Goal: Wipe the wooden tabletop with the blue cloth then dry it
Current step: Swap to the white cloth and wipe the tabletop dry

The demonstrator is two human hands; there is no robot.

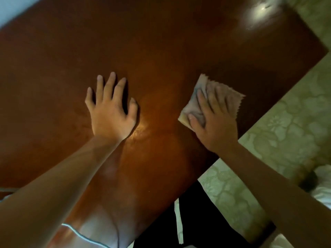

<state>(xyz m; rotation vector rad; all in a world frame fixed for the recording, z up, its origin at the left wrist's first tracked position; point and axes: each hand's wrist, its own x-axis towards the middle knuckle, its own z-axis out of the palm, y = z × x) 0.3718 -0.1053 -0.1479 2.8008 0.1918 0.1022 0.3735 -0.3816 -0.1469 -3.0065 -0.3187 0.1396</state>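
Note:
A glossy dark-brown wooden tabletop (161,42) fills most of the view. My left hand (111,108) lies flat on it with fingers spread, holding nothing. My right hand (215,120) presses flat on a folded cloth (200,102) near the table's right edge. The cloth looks pale grey-pink with a bluish tint at its left side and zigzag-cut edges. My fingers cover much of it, and only its far corners and left edge show.
The table's right edge (268,113) runs diagonally, with a pale green patterned floor (286,126) beyond it. A bright light reflection (259,11) shines at the far right of the tabletop. Dark clothing (193,212) shows below the near edge. White fabric (322,190) lies at the right.

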